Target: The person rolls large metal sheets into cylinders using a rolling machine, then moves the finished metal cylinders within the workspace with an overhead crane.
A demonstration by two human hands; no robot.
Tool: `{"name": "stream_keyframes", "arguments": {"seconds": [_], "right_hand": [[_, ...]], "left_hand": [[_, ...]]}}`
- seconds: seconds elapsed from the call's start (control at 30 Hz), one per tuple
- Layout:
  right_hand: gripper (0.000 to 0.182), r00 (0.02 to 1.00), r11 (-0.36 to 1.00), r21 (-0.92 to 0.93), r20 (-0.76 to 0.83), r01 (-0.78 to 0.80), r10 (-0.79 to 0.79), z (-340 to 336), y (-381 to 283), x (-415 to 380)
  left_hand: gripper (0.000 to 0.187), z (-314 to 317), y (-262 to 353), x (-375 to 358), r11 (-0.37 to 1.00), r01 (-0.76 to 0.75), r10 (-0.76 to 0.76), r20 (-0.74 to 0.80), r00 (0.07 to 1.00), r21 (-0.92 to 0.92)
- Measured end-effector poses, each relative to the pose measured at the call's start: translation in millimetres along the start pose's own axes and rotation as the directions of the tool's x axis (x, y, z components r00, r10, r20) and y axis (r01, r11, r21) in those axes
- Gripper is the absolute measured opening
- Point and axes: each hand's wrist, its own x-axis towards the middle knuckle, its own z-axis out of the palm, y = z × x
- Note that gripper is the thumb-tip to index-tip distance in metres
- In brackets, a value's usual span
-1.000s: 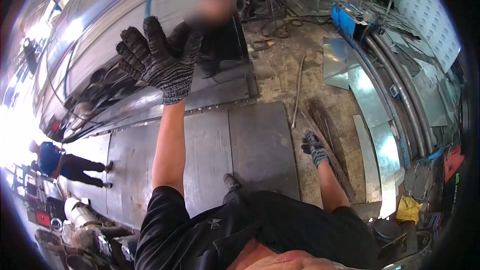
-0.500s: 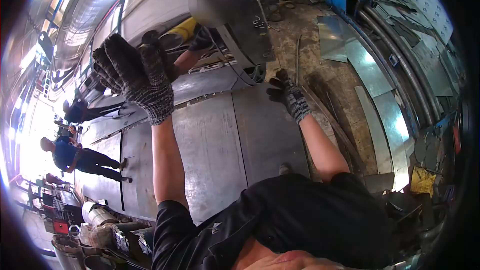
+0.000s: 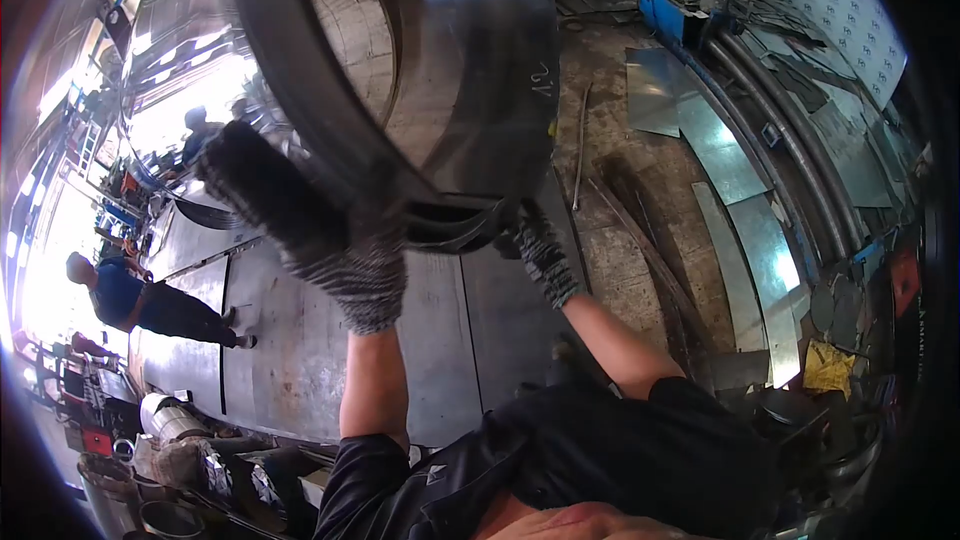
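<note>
A large curved metal piece [image 3: 490, 80] with a round opening and a thick rim hangs over the floor plates in front of me. My left hand [image 3: 320, 230], in a dark knitted glove and blurred, has its fingers stretched out to the upper left, with the thumb side against the rim. At the lower right corner of the piece, my right hand [image 3: 540, 258], also gloved, has its fingers bent around the bottom edge; the fingertips are dark and partly hidden.
Metal plates [image 3: 290, 340] cover the floor below. Two people stand at the left, one in a blue top [image 3: 115, 285]. Long bars [image 3: 650, 250] lie on the floor at right, beside shiny sheets [image 3: 725, 140] and a blue machine [image 3: 665, 15]. Pipe pieces [image 3: 175, 418] sit lower left.
The curved piece now fills more of the upper middle, and its opening has come into view. My left hand has moved right and down to its rim. My right hand has closed at its lower edge.
</note>
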Motion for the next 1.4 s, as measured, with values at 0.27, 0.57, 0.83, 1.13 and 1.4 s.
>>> {"name": "stream_keyframes", "arguments": {"seconds": [0.27, 0.57, 0.83, 1.13, 1.4], "right_hand": [[0.041, 0.949, 0.941, 0.195, 0.210, -0.276, 0.235, -32.2, 14.6, -49.1], [0.034, 0.893, 0.889, -0.100, 0.012, -0.447, 0.450, -154.2, 78.2, -70.6], [0.024, 0.743, 0.680, -0.308, -0.196, -0.666, 0.640, -294.9, 160.1, -105.5], [0.030, 0.458, 0.358, -0.287, -0.509, -0.889, 0.729, -408.8, 158.9, -129.6], [0.037, 0.397, 0.267, -0.312, -0.505, -0.912, 0.766, -401.9, 156.0, -119.2]], "left_hand": [[0.064, -109.2, -17.8, 7.6, 0.951, 0.308, -0.309, -0.073, 0.948, -0.024], [0.045, -252.6, -51.5, -36.3, 0.550, 0.035, -0.140, 0.050, 0.989, 0.834], [0.040, -319.8, -85.4, -39.5, 0.666, 0.538, -0.416, -0.340, 0.843, 0.517], [0.063, -214.1, -42.2, -13.1, 0.606, 0.547, -0.311, -0.461, 0.831, 0.578], [0.068, -46.1, -62.0, -25.1, 0.822, 0.208, -0.336, 0.157, 0.929, 0.529]]}}
